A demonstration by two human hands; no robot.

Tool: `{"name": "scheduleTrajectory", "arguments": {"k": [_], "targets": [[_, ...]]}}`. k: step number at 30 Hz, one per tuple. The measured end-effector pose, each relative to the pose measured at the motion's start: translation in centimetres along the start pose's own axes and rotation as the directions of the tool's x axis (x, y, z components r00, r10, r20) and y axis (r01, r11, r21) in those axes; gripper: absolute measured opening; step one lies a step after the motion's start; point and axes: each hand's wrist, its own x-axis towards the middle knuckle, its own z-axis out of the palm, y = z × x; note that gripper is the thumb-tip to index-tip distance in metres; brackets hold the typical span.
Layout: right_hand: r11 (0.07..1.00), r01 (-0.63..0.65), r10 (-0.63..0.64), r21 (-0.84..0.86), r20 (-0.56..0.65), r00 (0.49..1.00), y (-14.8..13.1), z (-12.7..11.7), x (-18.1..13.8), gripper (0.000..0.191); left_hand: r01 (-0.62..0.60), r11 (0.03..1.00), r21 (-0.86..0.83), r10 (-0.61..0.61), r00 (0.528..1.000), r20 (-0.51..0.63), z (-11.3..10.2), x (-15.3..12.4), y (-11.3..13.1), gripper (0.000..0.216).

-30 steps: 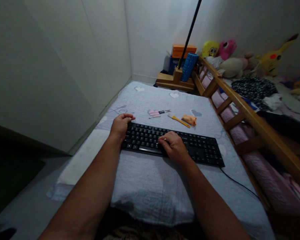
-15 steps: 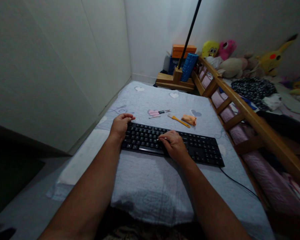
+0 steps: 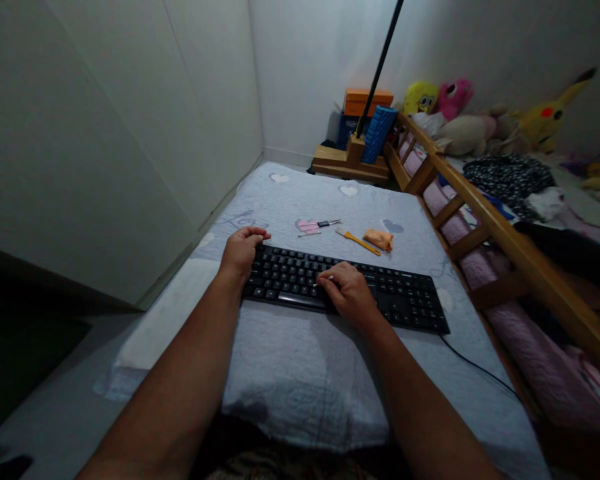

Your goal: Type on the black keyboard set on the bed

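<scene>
A black keyboard (image 3: 290, 270) lies flat across the light blue quilted cover. My left hand (image 3: 240, 257) is closed at its left end, thumb and fingers about the upper left corner. Pinched in my right hand (image 3: 347, 287) is a thin cotton swab (image 3: 317, 285), its white end down at the keys right of the space bar. That hand rests over the middle of the keyboard and hides some keys. Beyond the keyboard lie a second swab (image 3: 309, 234), a small tool with a black grip and metal tip (image 3: 325, 224), a yellow-handled brush (image 3: 363, 243) and a crumpled orange cloth (image 3: 379, 240).
A cable (image 3: 480, 363) runs from the keyboard toward the lower right. A wooden bed rail (image 3: 485, 207) borders the right side, with plush toys behind it. White panels (image 3: 180, 153) stand at left. A white sheet (image 3: 167, 313) lies beside my left forearm.
The swab in my right hand has shifted slightly, and more of its white end shows over the keys. My left hand and the keyboard have stayed put.
</scene>
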Motion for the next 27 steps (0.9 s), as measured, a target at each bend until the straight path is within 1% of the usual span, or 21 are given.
{"name": "scheduleTrajectory", "arguments": {"k": [7,15,27], "targets": [[1.0,-0.012,0.011,-0.026,-0.024,1.0,0.03,0.05,0.16,0.015,-0.015,1.0,0.008,0.015,1.0,0.01,-0.11,0.24,-0.3,0.014],[1.0,-0.015,0.014,-0.028,-0.026,1.0,0.12,0.14,0.12,0.017,-0.019,1.0,0.01,0.019,1.0,0.011,-0.09,0.17,-0.26,0.014],[0.997,-0.036,0.032,-0.067,-0.05,0.998,0.2,-0.53,-0.03,0.016,-0.011,1.0,0.021,0.011,1.0,0.01,-0.07,-0.02,-0.02,0.013]]}}
